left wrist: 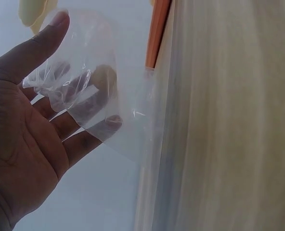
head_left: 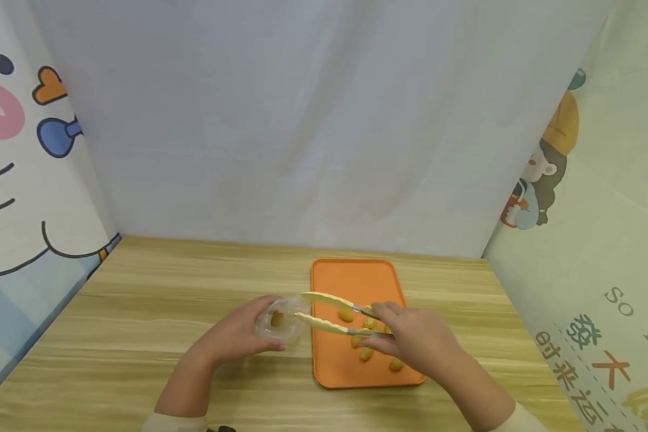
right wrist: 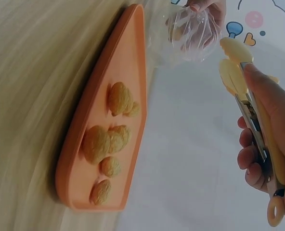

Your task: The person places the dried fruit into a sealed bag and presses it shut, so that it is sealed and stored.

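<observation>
My left hand holds a clear plastic bag, thumb on one side and fingers on the other. One round brown piece shows through the bag. My right hand grips a pair of metal tongs with pale yellow tips. In the head view the tips stand apart at the right side of the bag's mouth, and no piece is visible between them. Below the tongs, an orange tray carries several golden-brown, wrinkled round pieces like small puffs; my right hand hides part of them in the head view.
The tray lies on a wood-grain table. A pale curtain hangs behind the table, with printed cloths at the sides. A small dark object shows at the bottom edge near my left sleeve.
</observation>
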Motion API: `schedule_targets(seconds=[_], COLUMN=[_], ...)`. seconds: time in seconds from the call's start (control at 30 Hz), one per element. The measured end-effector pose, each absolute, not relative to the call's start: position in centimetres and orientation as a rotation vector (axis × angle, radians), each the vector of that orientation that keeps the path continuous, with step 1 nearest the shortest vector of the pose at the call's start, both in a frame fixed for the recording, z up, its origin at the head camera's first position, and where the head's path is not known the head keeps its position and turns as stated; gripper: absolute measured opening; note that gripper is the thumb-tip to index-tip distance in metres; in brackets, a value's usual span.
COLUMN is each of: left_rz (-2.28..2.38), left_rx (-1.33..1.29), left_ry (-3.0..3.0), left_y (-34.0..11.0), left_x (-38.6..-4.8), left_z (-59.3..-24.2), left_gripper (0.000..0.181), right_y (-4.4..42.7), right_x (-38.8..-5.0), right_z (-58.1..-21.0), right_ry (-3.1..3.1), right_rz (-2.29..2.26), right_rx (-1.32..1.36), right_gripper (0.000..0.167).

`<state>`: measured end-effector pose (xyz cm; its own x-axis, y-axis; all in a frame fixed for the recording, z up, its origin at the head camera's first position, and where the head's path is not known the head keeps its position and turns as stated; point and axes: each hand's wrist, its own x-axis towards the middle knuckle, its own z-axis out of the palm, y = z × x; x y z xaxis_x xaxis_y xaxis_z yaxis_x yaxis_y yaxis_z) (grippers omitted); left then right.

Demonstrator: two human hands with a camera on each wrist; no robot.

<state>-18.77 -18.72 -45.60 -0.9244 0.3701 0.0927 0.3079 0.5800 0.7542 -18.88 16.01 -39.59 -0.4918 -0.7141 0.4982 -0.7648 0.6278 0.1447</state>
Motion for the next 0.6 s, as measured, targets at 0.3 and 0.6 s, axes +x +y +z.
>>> schedule_targets(seconds=[0.3, 0.6], left_rz=[1.286, 1.344], left_rx=[0.529, 0.558], left_ry=[2.708, 2.732], left_y=[-18.5, -18.3], left_x=[-18.7, -18.5], left_z=[-45.5, -44.8], left_gripper=[0.081, 0.077], right_y=[18.9, 21.0], right_x=[-18.8, -18.4], right_z=[-40.2, -40.8], right_ry=[-2.458, -2.475], right_rz=[0.114, 0.087], right_rx=[1.04, 0.94], right_gripper=[0.055, 0.058])
